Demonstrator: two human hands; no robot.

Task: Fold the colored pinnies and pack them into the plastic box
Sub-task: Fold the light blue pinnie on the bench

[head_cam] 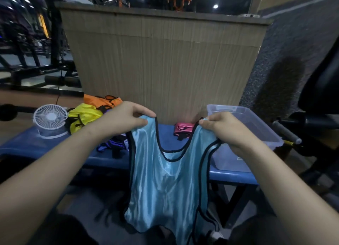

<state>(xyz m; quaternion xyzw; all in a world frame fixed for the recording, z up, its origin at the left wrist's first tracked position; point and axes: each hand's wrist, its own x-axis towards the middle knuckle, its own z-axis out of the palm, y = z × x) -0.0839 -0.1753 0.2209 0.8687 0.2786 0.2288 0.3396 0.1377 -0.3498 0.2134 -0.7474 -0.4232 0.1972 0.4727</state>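
The left hand (126, 118) and right hand (222, 127) each pinch a shoulder strap of the blue pinny (165, 186) — it hangs near the bench (231, 176). Best to keep the straps level, then fold it in half — the plastic box (256, 127) waits on the right.

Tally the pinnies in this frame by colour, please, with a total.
Light blue pinny, held up by the left hand and the right hand: 1
Yellow pinny: 1
Orange pinny: 1
Purple pinny: 1
Pink pinny: 1
Total: 5
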